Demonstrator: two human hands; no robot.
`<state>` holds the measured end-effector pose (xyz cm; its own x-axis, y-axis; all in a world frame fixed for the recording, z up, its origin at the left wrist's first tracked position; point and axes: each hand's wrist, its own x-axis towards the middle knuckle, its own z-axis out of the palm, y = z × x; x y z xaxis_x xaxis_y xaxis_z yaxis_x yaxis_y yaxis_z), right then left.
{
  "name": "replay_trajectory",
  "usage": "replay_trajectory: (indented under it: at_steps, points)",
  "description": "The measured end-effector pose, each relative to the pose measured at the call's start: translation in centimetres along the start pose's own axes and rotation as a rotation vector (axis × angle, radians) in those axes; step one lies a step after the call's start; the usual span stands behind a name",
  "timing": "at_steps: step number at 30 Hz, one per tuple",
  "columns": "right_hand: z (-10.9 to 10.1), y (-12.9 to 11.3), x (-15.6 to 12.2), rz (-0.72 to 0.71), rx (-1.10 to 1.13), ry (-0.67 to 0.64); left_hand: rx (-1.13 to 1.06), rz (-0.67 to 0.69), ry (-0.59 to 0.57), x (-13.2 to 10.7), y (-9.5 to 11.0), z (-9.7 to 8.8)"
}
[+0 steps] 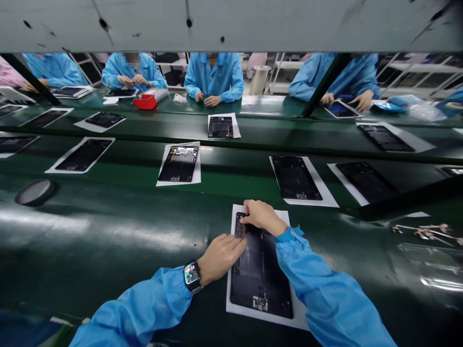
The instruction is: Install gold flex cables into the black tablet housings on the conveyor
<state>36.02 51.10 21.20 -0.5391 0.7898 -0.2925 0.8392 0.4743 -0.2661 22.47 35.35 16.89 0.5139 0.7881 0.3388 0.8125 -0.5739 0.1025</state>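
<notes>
Right hand [263, 216]: fingers bent, with thumb and forefinger drawn close at the upper end of an orange strip [243, 232]; whether they pinch it or only press on it cannot be told. Left hand [221, 255]: fingers lying side by side, tips at the strip's lower end (their undersides are hidden, so a grip there cannot be confirmed).

The strip lies between the two hands' fingertips, near the upper left corner of a black tablet casing [262, 270]. The casing rests on a white sheet [297, 311] on the green bench [119, 241], its greater part extending below the right hand and to the right of the left hand.

Right forearm, in a blue sleeve, enters from the lower right, wrist angled leftward over the casing's upper end. Left forearm rises from the lower left, palm down, a watch [191, 273] at the wrist.
</notes>
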Motion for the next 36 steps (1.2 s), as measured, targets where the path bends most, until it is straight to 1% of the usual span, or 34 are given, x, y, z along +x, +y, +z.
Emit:
replay_trajectory:
  at_steps: [3,5,8,12,14,16,18,22,26,29,32,36]
  points:
    - [0.6,0.0,-1.2,-0.073,-0.030,0.035,-0.001,-0.006,0.013,0.0,0.0,0.1]
    - [0.8,0.2,-1.5,-0.112,-0.037,0.054,0.000,-0.019,0.025,-0.1,-0.1,0.3]
    - [1.3,0.6,-1.8,-0.134,-0.040,0.110,0.008,-0.028,0.038,-0.2,-0.1,0.6]
    - [2.2,1.1,-2.2,-0.150,-0.074,0.221,-0.024,0.002,0.131,-0.3,-0.3,1.1]
    - [2.4,1.4,-2.2,-0.159,-0.091,0.250,-0.040,0.014,0.169,-0.5,-0.4,1.4]
    - [2.4,1.7,-2.0,-0.176,-0.062,0.235,-0.045,0.014,0.153,-0.6,-0.4,1.7]
    - [2.4,2.1,-1.6,-0.201,0.011,0.207,-0.042,0.014,0.110,-0.7,-0.4,1.8]
    - [2.5,2.8,-1.0,-0.209,0.110,0.190,-0.020,0.036,0.041,-0.5,-0.2,1.7]
    - [2.7,3.0,-1.0,-0.201,0.122,0.201,0.001,0.066,0.045,-0.3,-0.2,1.1]
    - [2.8,3.0,-1.0,-0.190,0.112,0.207,-0.007,0.067,0.018,-0.2,-0.2,0.8]
    - [2.7,2.9,-1.0,-0.188,0.111,0.207,-0.014,0.050,-0.009,-0.3,-0.2,0.6]
    - [2.6,3.0,-0.9,-0.178,0.124,0.197,-0.013,0.056,0.004,-0.2,-0.2,0.6]
